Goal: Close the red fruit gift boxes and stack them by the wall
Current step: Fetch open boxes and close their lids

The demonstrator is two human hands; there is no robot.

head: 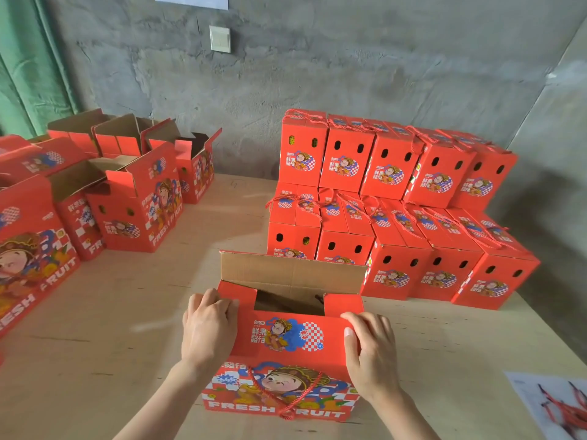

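Head view. Holds one red gift box (pixel 282 341) at both ends, near the front of the surface (pixel 127 312) and well apart from the wall (pixel 317 74). Clamps the left grip (pixel 208 325) over the box's left top corner, fingers curled onto the near flap. Wraps the right grip (pixel 370 347) round the right top corner, thumb flat on the same flap. Leaves the far flap (pixel 292 274) upright, its brown cardboard inside showing, with a dark gap between the two flaps. Cannot tell what lies inside: too dark. Shows a red rope handle (pixel 286 395) hanging down the near printed face. Finds closed boxes (pixel 397 192) stacked in two stepped tiers against the wall at the right, rope handles lying on their lids, something yellow behind a few vent holes. Finds open boxes (pixel 133 198) crowded at the left of the surface, flaps up, brown interiors showing, contents hidden. Finds a white sheet (pixel 533 404) at the near right corner, carrying loose red cords (pixel 565 408).
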